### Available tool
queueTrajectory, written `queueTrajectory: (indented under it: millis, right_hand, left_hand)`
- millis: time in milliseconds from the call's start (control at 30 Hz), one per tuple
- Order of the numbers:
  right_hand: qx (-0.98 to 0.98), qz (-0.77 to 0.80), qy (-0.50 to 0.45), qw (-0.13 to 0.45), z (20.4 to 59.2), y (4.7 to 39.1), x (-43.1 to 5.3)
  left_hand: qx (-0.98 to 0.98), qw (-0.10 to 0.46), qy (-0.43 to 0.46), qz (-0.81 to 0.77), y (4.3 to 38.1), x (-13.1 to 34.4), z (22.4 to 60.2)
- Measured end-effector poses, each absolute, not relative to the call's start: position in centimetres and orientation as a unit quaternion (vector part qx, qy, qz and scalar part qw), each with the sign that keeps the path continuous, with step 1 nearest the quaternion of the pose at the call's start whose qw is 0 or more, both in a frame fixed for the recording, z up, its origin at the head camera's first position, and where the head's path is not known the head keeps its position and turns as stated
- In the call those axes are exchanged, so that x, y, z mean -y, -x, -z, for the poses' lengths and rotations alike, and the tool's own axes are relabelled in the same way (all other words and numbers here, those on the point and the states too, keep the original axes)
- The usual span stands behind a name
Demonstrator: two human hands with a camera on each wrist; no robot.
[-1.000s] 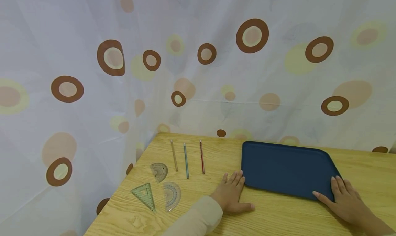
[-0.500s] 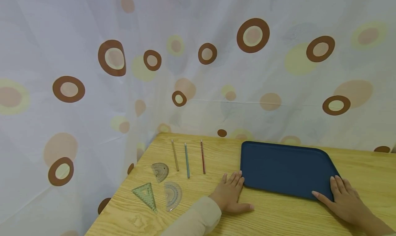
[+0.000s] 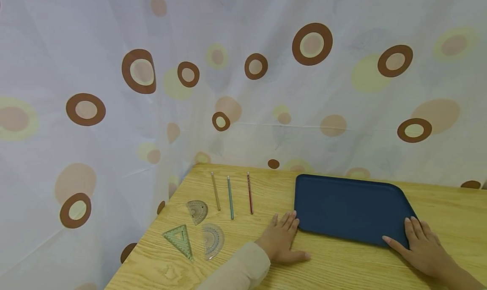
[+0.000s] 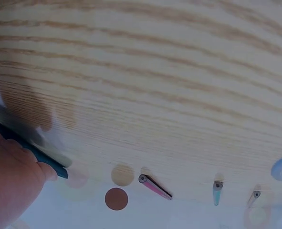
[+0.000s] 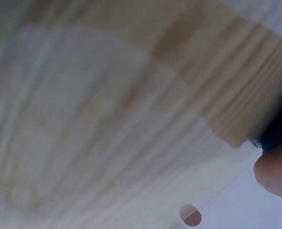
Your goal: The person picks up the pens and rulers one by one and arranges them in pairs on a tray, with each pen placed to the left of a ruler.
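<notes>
A dark blue tray [image 3: 350, 207] lies flat on the wooden table at the right. My left hand [image 3: 279, 241] is spread palm down, its fingertips touching the tray's front left corner and its thumb pointing right. At the tray's front right corner, my right hand [image 3: 425, 248] has straight fingers along the side rim and its thumb at the front rim. The left wrist view catches the tray's edge [image 4: 52, 165] beside my fingers. In the right wrist view, a fingertip [image 5: 276, 174] sits right by the dark rim.
Left of the tray lie a tan pencil [image 3: 215, 191], a blue pencil [image 3: 230, 198] and a red pencil [image 3: 250, 193]. Nearer are a small protractor [image 3: 198, 212], a larger clear protractor [image 3: 213, 241] and a green set square [image 3: 180, 240]. A patterned curtain [image 3: 243, 99] hangs behind the table [image 3: 152, 264].
The tray has shifted very slightly left, and both hands with it. The pencils and drawing tools keep their places on the table.
</notes>
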State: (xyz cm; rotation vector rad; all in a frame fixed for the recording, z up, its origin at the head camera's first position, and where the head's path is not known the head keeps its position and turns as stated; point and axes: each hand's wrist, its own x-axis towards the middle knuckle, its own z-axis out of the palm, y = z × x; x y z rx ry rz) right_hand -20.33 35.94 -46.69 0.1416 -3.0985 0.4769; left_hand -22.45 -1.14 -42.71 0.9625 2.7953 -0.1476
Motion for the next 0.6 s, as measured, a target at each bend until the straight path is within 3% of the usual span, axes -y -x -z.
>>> queueTrajectory:
  millis: [600]
  right_hand:
    - [0.982,-0.178,-0.067,-0.001,46.2,19.9,-34.8]
  left_hand:
    - [-0.941,0.085,-0.323,0.049,22.5,2.0,43.0]
